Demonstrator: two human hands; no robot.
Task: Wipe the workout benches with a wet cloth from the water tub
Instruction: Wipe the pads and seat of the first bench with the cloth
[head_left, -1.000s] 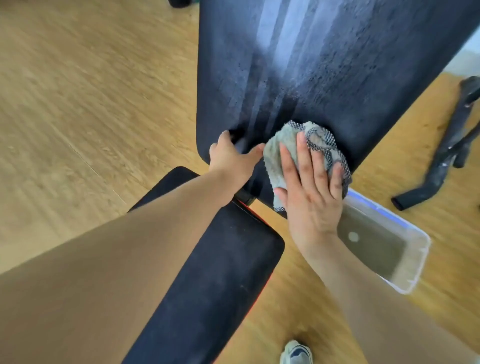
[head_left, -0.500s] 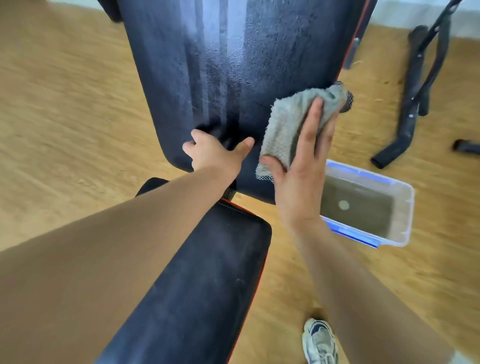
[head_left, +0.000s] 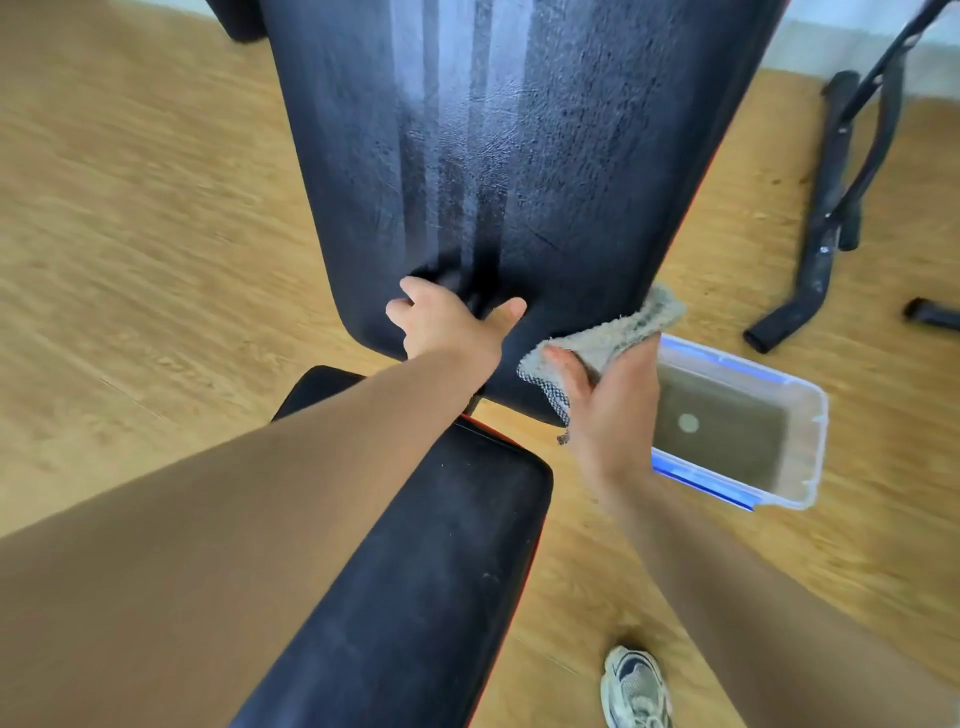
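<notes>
A black padded bench backrest (head_left: 519, 156) rises at the top centre, with wet streaks down its middle. Its black seat pad (head_left: 426, 571) runs toward me below. My left hand (head_left: 447, 327) rests on the backrest's lower edge, fingers curled over the rim. My right hand (head_left: 613, 400) holds a grey-green cloth (head_left: 618, 332) against the backrest's lower right corner and side edge. A clear plastic water tub (head_left: 810, 431) with murky water and a blue rim sits on the floor just right of that hand.
Wooden floor (head_left: 130, 234) all around. Black metal frame parts (head_left: 831, 218) lie on the floor at the right, with a small black piece (head_left: 930, 314) beside them. My shoe (head_left: 636, 688) is at the bottom, right of the seat pad.
My right hand has slid the cloth from the backrest's right side down to its lower right corner. The left hand has kept its grip on the lower edge.
</notes>
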